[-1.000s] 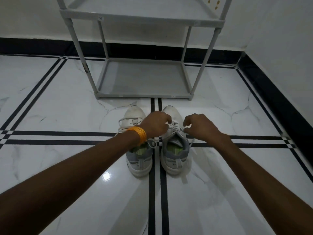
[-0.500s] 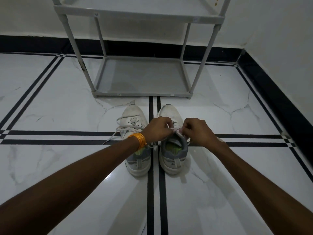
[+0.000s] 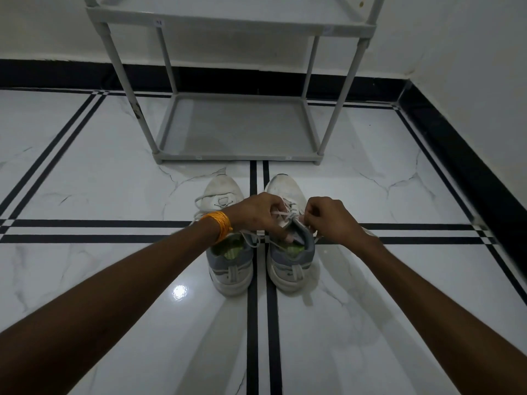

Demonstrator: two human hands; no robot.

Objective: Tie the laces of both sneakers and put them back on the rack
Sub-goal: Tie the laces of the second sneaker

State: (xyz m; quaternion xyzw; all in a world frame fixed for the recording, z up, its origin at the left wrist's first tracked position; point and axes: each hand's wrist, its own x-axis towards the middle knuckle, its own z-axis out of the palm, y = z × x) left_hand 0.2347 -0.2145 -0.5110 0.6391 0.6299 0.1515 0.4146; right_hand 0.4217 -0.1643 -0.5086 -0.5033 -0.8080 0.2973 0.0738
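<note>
**Both hands at the right sneaker's laces**

Since a second ago, both hands have closed in toward each other over the right sneaker (image 3: 291, 240), and the lace between them now sits shorter and tighter. Left hand (image 3: 258, 213) has its fingers curled shut, pinching a strand of the white laces (image 3: 281, 213) above the tongue. Right hand (image 3: 332, 219) is likewise bunched, fingertips pinched on the other strand at the shoe's far edge.

Two sneakers stand side by side on the floor (image 3: 85, 181), just in front of the rack (image 3: 236, 126), toes pointing toward it and heels toward the person. They straddle a pair of black floor lines running toward the rack. Beside the one being worked on, the left sneaker (image 3: 228, 252) has its laces loose, one strand looping out over the toe and trailing off to the side away from its partner.

One orange bracelet (image 3: 219, 225) circles the left wrist. On the rack, two shelves show: the lower one, nearest the sneakers, holds nothing, and the upper one is cut off at the top of view.
</note>
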